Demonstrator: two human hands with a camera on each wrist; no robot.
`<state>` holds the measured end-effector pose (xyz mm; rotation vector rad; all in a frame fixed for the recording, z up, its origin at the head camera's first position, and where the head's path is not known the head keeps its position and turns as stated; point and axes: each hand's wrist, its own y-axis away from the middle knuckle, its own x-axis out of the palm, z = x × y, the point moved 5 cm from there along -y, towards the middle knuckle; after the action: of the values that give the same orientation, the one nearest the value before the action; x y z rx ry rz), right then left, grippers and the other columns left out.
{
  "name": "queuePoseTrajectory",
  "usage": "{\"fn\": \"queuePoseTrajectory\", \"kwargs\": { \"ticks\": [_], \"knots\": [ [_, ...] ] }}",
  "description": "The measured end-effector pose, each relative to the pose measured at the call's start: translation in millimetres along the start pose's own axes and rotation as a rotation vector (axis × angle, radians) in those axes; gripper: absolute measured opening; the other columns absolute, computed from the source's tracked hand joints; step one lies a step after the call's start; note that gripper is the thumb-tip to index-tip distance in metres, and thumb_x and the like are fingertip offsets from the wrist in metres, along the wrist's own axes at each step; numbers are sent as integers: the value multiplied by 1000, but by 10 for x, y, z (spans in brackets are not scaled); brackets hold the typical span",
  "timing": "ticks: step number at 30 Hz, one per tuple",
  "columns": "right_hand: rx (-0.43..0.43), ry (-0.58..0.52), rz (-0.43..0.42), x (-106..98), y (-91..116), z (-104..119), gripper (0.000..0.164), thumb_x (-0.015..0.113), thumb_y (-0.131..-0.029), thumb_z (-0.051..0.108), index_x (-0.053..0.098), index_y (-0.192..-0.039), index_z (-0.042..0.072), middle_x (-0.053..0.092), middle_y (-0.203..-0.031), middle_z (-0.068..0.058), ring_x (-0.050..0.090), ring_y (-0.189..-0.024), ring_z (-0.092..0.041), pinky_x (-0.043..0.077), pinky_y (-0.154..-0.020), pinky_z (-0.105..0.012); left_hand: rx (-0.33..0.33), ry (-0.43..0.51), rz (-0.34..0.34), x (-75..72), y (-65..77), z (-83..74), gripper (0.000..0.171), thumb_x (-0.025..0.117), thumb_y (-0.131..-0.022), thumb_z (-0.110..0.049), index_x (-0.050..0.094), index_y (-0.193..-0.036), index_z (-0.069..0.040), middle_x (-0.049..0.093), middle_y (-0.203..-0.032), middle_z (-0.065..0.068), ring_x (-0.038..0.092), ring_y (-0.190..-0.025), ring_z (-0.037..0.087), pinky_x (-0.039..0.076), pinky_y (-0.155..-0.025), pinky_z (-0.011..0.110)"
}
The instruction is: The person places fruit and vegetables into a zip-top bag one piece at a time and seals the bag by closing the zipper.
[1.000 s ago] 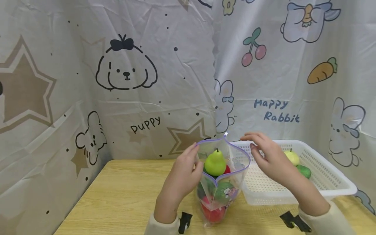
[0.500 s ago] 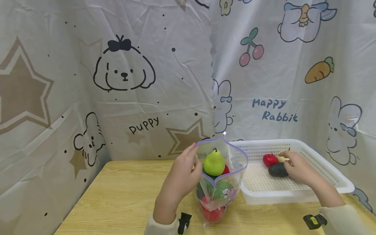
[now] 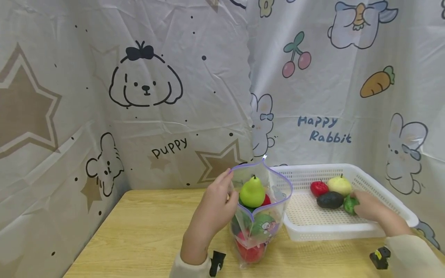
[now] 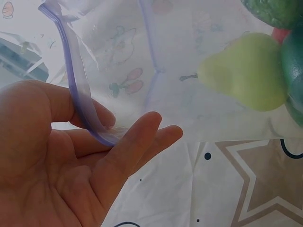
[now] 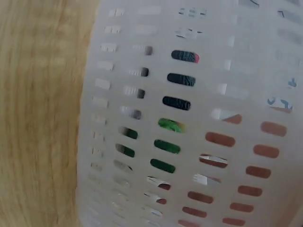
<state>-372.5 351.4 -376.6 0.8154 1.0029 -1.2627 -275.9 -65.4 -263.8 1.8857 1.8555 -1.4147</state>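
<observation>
Head view: the left hand grips the clear bag; the right hand touches the green fruit in the white basket, hold unclear to me. Picking seems underway; lifting wants secure fingers.

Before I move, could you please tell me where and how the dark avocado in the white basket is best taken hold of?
I'd probably grip the dark avocado round its middle, from above and the near side: its oval lies crosswise in the white basket, that side is open, while the red fruit and pale yellow fruit crowd behind and the green fruit crowds its right end.
</observation>
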Motion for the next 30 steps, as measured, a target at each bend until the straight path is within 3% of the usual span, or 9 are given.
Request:
{"fn": "queuePoseTrajectory", "kwargs": {
  "ticks": [3,9,13,17,25,30],
  "knots": [
    [-5,20,-5,-6,-12,34,45,61,-74,1,48,-112,-20,49,-105,-42,50,-93,-51,44,-81,-68,5,-6,-5,-11,1,2,47,44,-89,-9,46,-134,4,40,-147,18,32,-43,3,45,-57,27],
    [19,45,15,22,-15,87,57,75,-68,20,52,-110,-10,42,-105,-39,49,-89,-46,47,-74,-63,2,-9,0,-16,1,0,48,43,-89,-9,45,-135,4,40,-147,18,27,-42,3,39,-50,23],
    [37,32,44,62,-6,108,58,78,-66,30,50,-105,-4,50,-94,-27,50,-81,-35,48,-66,-50,2,-8,7,-12,2,1,48,43,-89,-9,45,-135,4,40,-147,18,27,-42,3,39,-50,23],
    [65,-3,67,100,2,117,60,78,-67,33,46,-103,-2,54,-85,-14,49,-77,-26,45,-63,-40,-2,-2,9,-8,4,8,48,43,-89,-10,45,-135,3,39,-148,17,27,-43,4,43,-55,26],
    [82,3,69,130,3,127,60,78,-67,35,43,-101,-1,53,-83,-12,48,-74,-25,43,-61,-38,-1,3,11,-6,4,13,48,43,-88,-9,46,-134,3,39,-148,18,29,-43,4,43,-54,26],
    [60,12,58,128,31,169,54,76,-67,30,44,-100,0,53,-80,-10,48,-71,-23,42,-58,-34,-2,13,10,-3,2,11,48,44,-88,-9,46,-134,4,39,-147,19,34,-45,4,48,-62,28]
  ]
}}
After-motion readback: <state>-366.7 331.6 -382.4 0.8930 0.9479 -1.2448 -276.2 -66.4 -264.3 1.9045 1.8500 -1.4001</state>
